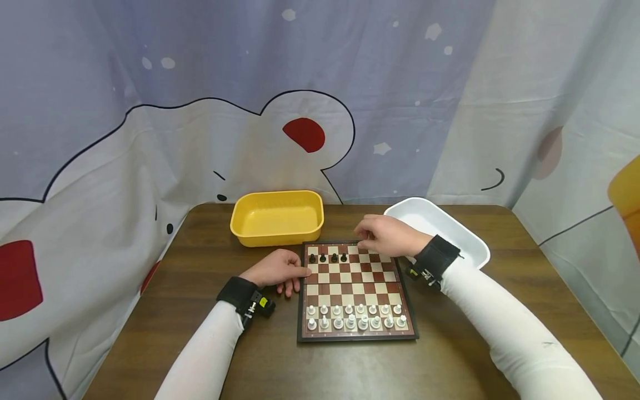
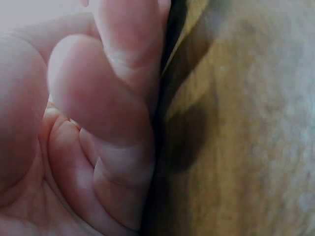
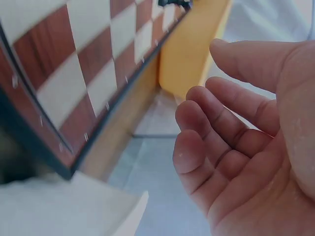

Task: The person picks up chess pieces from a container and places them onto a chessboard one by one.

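A chessboard (image 1: 350, 286) with red-brown and cream squares lies on the table. Several black pawns (image 1: 334, 258) stand in a row toward its far left, and white chess pieces (image 1: 351, 321) fill the two near rows. My left hand (image 1: 280, 271) rests by the board's left edge, one digit reaching over the rim, with loosely bent fingers (image 2: 108, 98) against the tabletop. Over the far right part of the board hovers my right hand (image 1: 390, 234). Its palm side shows nothing held: the thumb (image 3: 251, 61) stands apart from loosely curled fingers.
Behind the board's left part stands a yellow basin (image 1: 277, 239). A white tray (image 1: 472, 244) sits at the board's far right, partly behind my right hand and wrist. Both rest on the brown wooden table (image 1: 260, 355), and a patterned curtain (image 1: 225, 144) hangs behind.
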Motion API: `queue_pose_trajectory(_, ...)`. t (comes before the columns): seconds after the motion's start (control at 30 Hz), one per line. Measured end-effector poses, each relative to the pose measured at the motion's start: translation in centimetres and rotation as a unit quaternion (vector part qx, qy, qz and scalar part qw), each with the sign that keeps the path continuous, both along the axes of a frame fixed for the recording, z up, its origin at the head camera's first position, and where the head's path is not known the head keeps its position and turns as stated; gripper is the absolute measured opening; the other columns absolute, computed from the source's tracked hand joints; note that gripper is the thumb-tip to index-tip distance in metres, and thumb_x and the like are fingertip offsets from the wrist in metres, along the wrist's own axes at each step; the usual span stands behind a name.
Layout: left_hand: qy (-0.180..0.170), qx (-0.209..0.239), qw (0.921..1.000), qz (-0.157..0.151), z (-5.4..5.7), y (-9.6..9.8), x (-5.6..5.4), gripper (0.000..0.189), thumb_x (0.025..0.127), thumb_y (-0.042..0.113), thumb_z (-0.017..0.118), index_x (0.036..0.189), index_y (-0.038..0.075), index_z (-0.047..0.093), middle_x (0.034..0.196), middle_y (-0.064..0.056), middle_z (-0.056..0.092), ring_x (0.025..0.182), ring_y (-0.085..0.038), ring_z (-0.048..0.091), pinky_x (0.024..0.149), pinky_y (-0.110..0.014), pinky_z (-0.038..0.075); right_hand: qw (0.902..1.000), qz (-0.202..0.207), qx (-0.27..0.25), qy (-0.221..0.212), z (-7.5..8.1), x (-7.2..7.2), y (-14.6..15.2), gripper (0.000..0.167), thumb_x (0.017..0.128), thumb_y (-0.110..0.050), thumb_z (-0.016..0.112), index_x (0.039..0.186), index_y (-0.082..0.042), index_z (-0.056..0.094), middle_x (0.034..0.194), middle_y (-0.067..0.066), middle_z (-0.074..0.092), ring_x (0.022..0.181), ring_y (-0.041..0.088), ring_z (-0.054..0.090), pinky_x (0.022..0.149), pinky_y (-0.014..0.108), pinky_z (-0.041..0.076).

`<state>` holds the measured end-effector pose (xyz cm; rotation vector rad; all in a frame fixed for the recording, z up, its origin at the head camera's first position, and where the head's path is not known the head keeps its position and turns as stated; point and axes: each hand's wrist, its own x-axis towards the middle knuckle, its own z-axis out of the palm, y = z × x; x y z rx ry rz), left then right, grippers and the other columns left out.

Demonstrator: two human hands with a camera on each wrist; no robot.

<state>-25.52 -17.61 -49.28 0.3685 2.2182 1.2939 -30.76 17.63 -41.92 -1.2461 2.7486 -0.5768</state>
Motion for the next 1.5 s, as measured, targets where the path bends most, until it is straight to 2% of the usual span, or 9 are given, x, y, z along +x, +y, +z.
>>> queue_pose_trajectory(0.17,0.001,0.0,1.0,-0.002,0.0,0.0,0.0,0.036,0.105,0.036,0.079,0.091,0.004,0.069,0.078,-0.013,0.078,0.053,-0.017,0.07,0.048,-0.024,0.051,0.9992,-0.034,-0.019,0.006,1.2,-0.3,1.9,0.026,0.104,-0.017,0.081,0.127,-0.005,0.078,0.11,0.006,0.071,0.091,0.016,0.066,0.082,0.041,0.058)
queue_pose_trajectory(0.33,0.001,-0.002,1.0,0.0,0.1,0.0,0.0,0.036,0.105,0.036,0.079,0.092,0.004,0.069,0.078,-0.013,0.078,0.053,-0.017,0.07,0.048,-0.025,0.051,0.9968,-0.07,-0.031,0.024,1.7,-0.9,4.2,0.023,0.105,-0.017,0.08,0.124,-0.005,0.079,0.101,0.0,0.071,0.088,0.017,0.065,0.08,0.042,0.056)
queue_pose_trajectory(0.47,0.005,-0.005,1.0,-0.002,0.2,0.0,0.1,0.036,0.106,0.036,0.078,0.092,0.004,0.069,0.078,-0.013,0.078,0.053,-0.018,0.07,0.048,-0.025,0.051,0.9939,-0.095,-0.037,0.044,1.2,-1.6,5.9,0.021,0.106,-0.016,0.078,0.123,-0.005,0.079,0.099,0.001,0.072,0.089,0.019,0.067,0.082,0.044,0.055)
queue_pose_trajectory(0.6,0.006,-0.006,1.0,-0.003,0.2,-0.1,0.0,0.036,0.106,0.036,0.078,0.092,0.004,0.069,0.078,-0.013,0.078,0.053,-0.018,0.07,0.048,-0.025,0.051,0.991,-0.12,-0.04,0.045,0.6,-2.1,7.5,0.02,0.105,-0.014,0.076,0.123,-0.004,0.08,0.101,0.003,0.073,0.093,0.022,0.068,0.086,0.046,0.055)
queue_pose_trajectory(0.77,0.006,-0.005,1.0,0.0,0.2,-0.1,0.0,0.036,0.106,0.036,0.078,0.092,0.004,0.069,0.078,-0.013,0.078,0.053,-0.017,0.07,0.048,-0.025,0.051,0.9902,-0.128,-0.037,0.042,0.0,-2.2,8.8,0.021,0.105,-0.013,0.075,0.122,-0.002,0.079,0.101,0.005,0.073,0.093,0.024,0.067,0.084,0.047,0.055)
queue_pose_trajectory(1.03,0.002,-0.004,1.0,0.0,0.3,-0.1,0.2,0.035,0.106,0.035,0.078,0.092,0.004,0.069,0.078,-0.013,0.078,0.053,-0.017,0.07,0.048,-0.025,0.051,0.9897,-0.135,-0.017,0.042,-1.8,-2.6,9.9,0.02,0.103,-0.01,0.075,0.121,0.001,0.079,0.097,0.004,0.072,0.09,0.022,0.066,0.084,0.046,0.056)
queue_pose_trajectory(1.3,0.004,-0.006,1.0,0.002,0.3,0.0,0.1,0.035,0.106,0.035,0.078,0.092,0.004,0.069,0.078,-0.013,0.078,0.053,-0.017,0.07,0.048,-0.025,0.051,0.9892,-0.14,0.002,0.043,-3.0,-2.0,9.7,0.025,0.099,-0.01,0.08,0.121,0.002,0.077,0.096,0.005,0.072,0.088,0.021,0.067,0.082,0.046,0.057)
queue_pose_trajectory(1.5,0.002,-0.006,1.0,0.002,0.5,0.0,0.2,0.035,0.107,0.035,0.078,0.093,0.004,0.069,0.078,-0.013,0.078,0.053,-0.017,0.07,0.048,-0.025,0.051,0.9893,-0.138,0.019,0.045,-3.5,-1.0,9.4,0.029,0.095,-0.003,0.076,0.123,0.005,0.075,0.101,0.012,0.072,0.09,0.026,0.069,0.084,0.049,0.059)
